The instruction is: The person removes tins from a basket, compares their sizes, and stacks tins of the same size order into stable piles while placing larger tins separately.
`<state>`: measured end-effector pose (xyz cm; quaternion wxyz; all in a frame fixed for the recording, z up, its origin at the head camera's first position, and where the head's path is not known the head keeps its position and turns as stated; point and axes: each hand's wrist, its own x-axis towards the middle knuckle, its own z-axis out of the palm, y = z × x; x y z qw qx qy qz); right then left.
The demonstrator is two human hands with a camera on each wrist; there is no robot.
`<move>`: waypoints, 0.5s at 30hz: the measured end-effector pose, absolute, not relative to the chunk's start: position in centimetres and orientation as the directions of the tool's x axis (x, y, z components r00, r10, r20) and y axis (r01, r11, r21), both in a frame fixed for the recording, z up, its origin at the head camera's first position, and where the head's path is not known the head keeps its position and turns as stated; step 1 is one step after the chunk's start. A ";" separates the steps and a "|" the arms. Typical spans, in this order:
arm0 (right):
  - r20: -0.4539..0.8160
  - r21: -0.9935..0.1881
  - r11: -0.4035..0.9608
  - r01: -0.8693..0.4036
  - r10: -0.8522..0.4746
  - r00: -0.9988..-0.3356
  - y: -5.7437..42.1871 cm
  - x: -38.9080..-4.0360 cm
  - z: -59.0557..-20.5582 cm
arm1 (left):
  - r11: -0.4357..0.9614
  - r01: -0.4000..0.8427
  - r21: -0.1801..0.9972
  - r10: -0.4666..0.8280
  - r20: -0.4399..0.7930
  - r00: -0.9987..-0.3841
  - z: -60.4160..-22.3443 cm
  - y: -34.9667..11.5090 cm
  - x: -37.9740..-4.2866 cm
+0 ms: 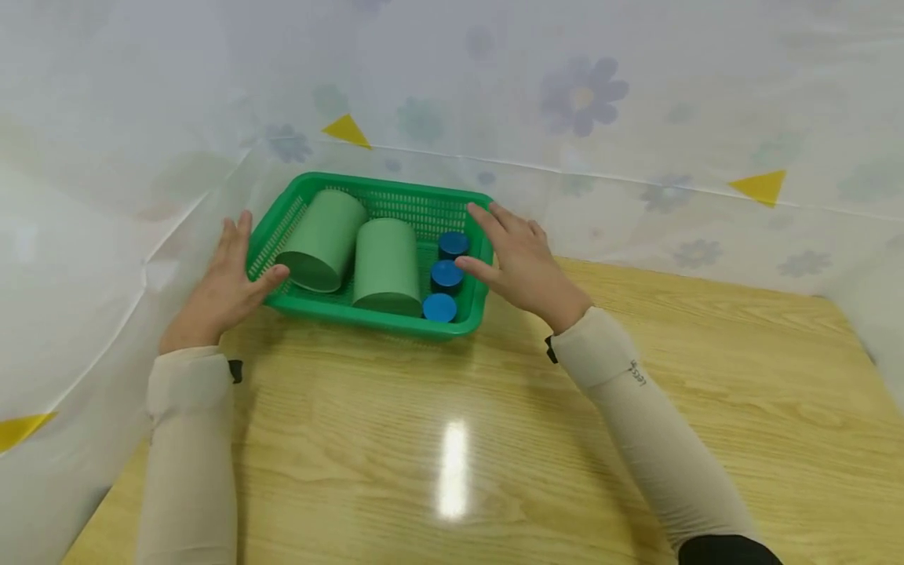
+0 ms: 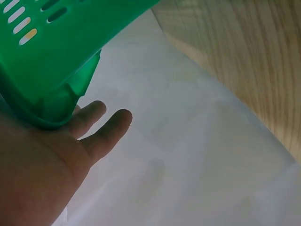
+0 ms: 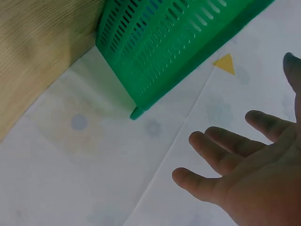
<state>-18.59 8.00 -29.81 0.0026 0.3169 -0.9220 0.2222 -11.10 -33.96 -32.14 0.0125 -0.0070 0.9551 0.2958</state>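
A green plastic basket (image 1: 367, 320) with slotted walls stands on the wooden table near the back wall. Inside lie two pale green cylinders (image 1: 326, 235) on their sides, and along its right end is a row of three small round things with blue tops (image 1: 446, 274). My left hand (image 1: 220, 294) is at the basket's left end, the rim against the palm and the thumb by the front corner. In the left wrist view its fingers (image 2: 110, 136) stretch out straight. My right hand (image 1: 526, 267) is spread at the right end; the right wrist view shows its fingers apart from the basket wall.
White flower-patterned sheeting (image 1: 452, 78) rises behind the basket and along the left side. Yellow triangles (image 1: 761, 188) are stuck on it. The wooden table top (image 1: 353, 439) extends toward me and to the right.
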 end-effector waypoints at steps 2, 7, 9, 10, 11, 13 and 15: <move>0.103 -0.411 0.702 -0.581 -0.598 -0.795 6.9 -19.4 -29.9 | 0.821 -0.022 0.570 -0.001 -0.037 -0.999 -32.3 -34.1 -11.3; 0.009 -0.404 0.721 -0.564 -0.613 -0.790 4.5 -21.2 -30.4 | 0.810 -0.033 0.585 0.006 -0.066 -0.998 -32.4 -34.2 -11.5; -0.015 -0.382 0.733 -0.563 -0.614 -0.789 3.7 -21.8 -30.7 | 0.809 -0.042 0.587 0.010 -0.084 -0.996 -32.3 -34.3 -11.4; -0.032 -0.373 0.740 -0.560 -0.613 -0.789 3.4 -22.1 -30.9 | 0.810 -0.046 0.585 0.011 -0.094 -0.996 -32.3 -34.3 -11.4; -0.049 -0.358 0.751 -0.555 -0.609 -0.792 3.1 -22.4 -31.1 | 0.812 -0.050 0.582 0.013 -0.103 -0.995 -32.2 -34.4 -11.4; -0.086 -0.329 0.769 -0.547 -0.602 -0.794 2.5 -22.8 -31.6 | 0.813 -0.058 0.580 0.015 -0.121 -0.992 -32.1 -34.6 -11.4; -0.133 -0.302 0.790 -0.534 -0.590 -0.797 2.1 -23.1 -31.8 | 0.815 -0.065 0.576 0.018 -0.137 -0.990 -32.0 -34.8 -11.2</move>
